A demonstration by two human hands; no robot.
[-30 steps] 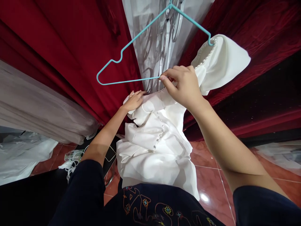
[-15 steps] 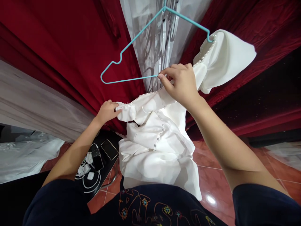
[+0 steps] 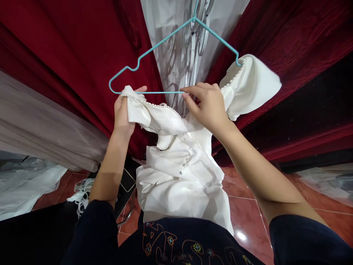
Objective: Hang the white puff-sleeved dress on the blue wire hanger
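The right hand (image 3: 208,101) pinches the turquoise hanger (image 3: 194,19) by its lower bar; the left hand (image 3: 122,117) has risen, partly hidden in cloth, so its grip cannot be told. The white dress (image 3: 184,200) spreads below and between them. The left sleeve (image 3: 136,110), lifted over the left hand, now overlaps the bar; the right sleeve (image 3: 256,84), beyond the right hand, meets the opposite end. So both sleeves reach the hanger, pearl trim (image 3: 165,107) uppermost.

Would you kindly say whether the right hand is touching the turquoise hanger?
Touching; the head view shows the right hand pinching the turquoise hanger by its bottom bar.
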